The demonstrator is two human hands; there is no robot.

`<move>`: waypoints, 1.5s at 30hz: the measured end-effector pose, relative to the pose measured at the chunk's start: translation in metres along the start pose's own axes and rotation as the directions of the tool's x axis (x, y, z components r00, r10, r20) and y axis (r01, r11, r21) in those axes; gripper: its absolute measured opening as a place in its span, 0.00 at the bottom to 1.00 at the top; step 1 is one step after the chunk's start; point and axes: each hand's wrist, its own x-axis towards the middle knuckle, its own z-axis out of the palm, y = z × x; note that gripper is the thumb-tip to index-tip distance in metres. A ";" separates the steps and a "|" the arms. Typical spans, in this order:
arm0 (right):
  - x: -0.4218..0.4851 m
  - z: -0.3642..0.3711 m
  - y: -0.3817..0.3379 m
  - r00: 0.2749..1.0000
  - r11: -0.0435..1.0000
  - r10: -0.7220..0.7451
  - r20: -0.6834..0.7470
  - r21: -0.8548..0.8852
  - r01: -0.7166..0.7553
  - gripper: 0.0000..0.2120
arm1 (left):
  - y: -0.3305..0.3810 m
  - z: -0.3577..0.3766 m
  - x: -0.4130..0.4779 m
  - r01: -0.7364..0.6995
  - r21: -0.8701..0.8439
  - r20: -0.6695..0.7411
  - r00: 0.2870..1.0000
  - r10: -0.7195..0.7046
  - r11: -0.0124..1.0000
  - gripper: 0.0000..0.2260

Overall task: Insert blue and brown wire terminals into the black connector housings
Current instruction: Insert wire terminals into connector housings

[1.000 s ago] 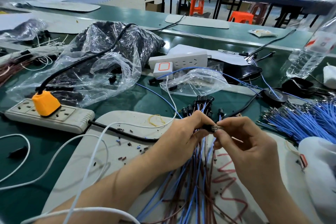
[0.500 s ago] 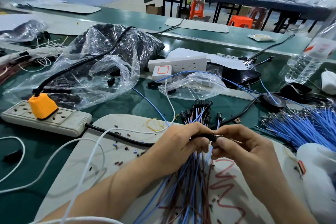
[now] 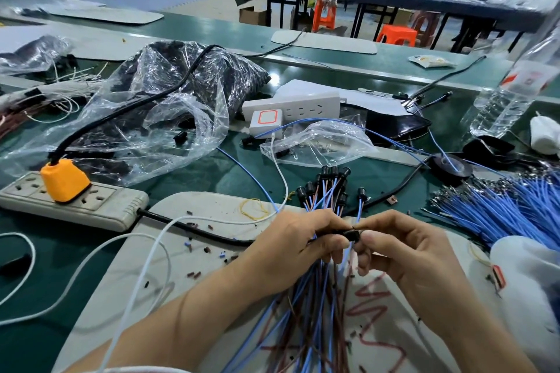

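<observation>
Gripping the bundle of blue and brown wires (image 3: 315, 306), the left hand (image 3: 298, 247) meets the right hand (image 3: 406, 254) at one black connector housing (image 3: 351, 234), pinched between the two; I'd guess a terminal could go in crooked or half seated, since both hands hide the opening. Finished housings (image 3: 328, 183) fan out just beyond the left knuckles and could snag, loose blue wires (image 3: 500, 209) pile up right of the right hand, and a white cable (image 3: 197, 219) loops left of the left wrist, so free room looks to be upward off the surface (image 3: 212, 172).
</observation>
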 end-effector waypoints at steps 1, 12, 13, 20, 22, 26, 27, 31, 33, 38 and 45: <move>0.000 0.000 0.000 1.000 0.999 -0.019 -0.004 -0.035 0.019 0.07 | 0.000 0.000 0.000 0.008 -0.004 0.011 1.000 -0.008 1.000 0.09; -0.001 -0.004 0.001 1.000 0.996 -0.017 0.011 -0.092 0.018 0.00 | 0.000 0.000 -0.001 0.056 0.006 0.067 0.996 -0.056 0.998 0.11; 0.000 -0.004 0.002 0.999 0.993 -0.042 0.005 -0.106 0.043 0.02 | 0.000 0.000 0.000 0.052 0.034 0.067 0.996 -0.055 0.998 0.11; -0.002 0.003 0.002 0.864 0.847 -0.475 -0.167 -0.354 0.396 0.11 | 0.001 -0.002 0.002 0.009 0.059 -0.073 0.997 -0.005 0.998 0.07; -0.002 -0.001 0.001 0.793 0.795 -0.567 -0.223 -0.402 0.455 0.14 | 0.003 -0.001 0.000 0.007 -0.035 -0.107 0.994 -0.010 0.999 0.06; -0.001 0.008 0.012 0.770 0.691 -0.629 -0.103 -0.527 0.494 0.12 | 0.014 0.004 -0.002 -0.051 -0.162 -0.101 0.994 0.034 0.986 0.07; -0.001 0.010 0.015 0.782 0.677 -0.620 -0.064 -0.548 0.492 0.12 | 0.015 0.004 -0.002 -0.064 -0.167 -0.108 0.993 0.046 0.984 0.07; -0.001 0.014 0.023 0.836 0.697 -0.546 0.051 -0.527 0.486 0.10 | 0.019 0.002 -0.001 -0.132 -0.125 -0.185 0.977 0.108 0.983 0.09; 0.000 0.017 0.025 0.866 0.745 -0.497 0.054 -0.485 0.458 0.09 | 0.021 0.002 -0.001 -0.175 -0.088 -0.204 0.967 0.154 0.981 0.10; 0.000 0.019 0.025 0.846 0.701 -0.530 0.059 -0.531 0.476 0.04 | 0.020 0.004 -0.001 -0.256 0.028 -0.297 0.921 0.252 0.966 0.09; 0.000 0.017 0.026 0.767 0.512 -0.626 0.138 -0.670 0.538 0.08 | 0.021 0.003 -0.001 -0.187 0.080 -0.314 0.928 0.203 0.979 0.09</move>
